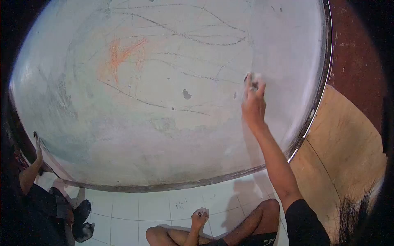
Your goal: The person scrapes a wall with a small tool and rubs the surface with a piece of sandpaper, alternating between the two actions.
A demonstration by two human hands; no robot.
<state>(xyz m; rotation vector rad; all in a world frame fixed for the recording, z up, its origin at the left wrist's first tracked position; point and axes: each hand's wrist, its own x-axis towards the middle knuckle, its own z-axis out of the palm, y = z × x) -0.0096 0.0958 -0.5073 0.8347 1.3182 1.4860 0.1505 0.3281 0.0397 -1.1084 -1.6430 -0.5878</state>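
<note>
My right hand (253,102) is raised at arm's length against the wall (164,123), fingers curled and pressed together around a small grey scrubbing pad (253,78) that shows just above the knuckles, flat on the plaster. Left of the hand run long dark pencil scribbles (184,37), and further left an orange crayon patch (121,53); a small dark chip (186,94) sits between them and the hand. Right of the hand the wall ends at a dark door frame (324,82), with brown wooden panelling (349,135) beyond. Below, my left hand (200,216) rests on my knee, closed in a loose fist on something small I cannot make out, over the white floor tiles (123,209). Far to the lower left another person's arm (30,168) reaches up to the wall's edge.

I judge this to be the scrubbing stage, with most marks untouched. The next move calls for firm pressure and a sweep leftward along the nearest line.
</note>
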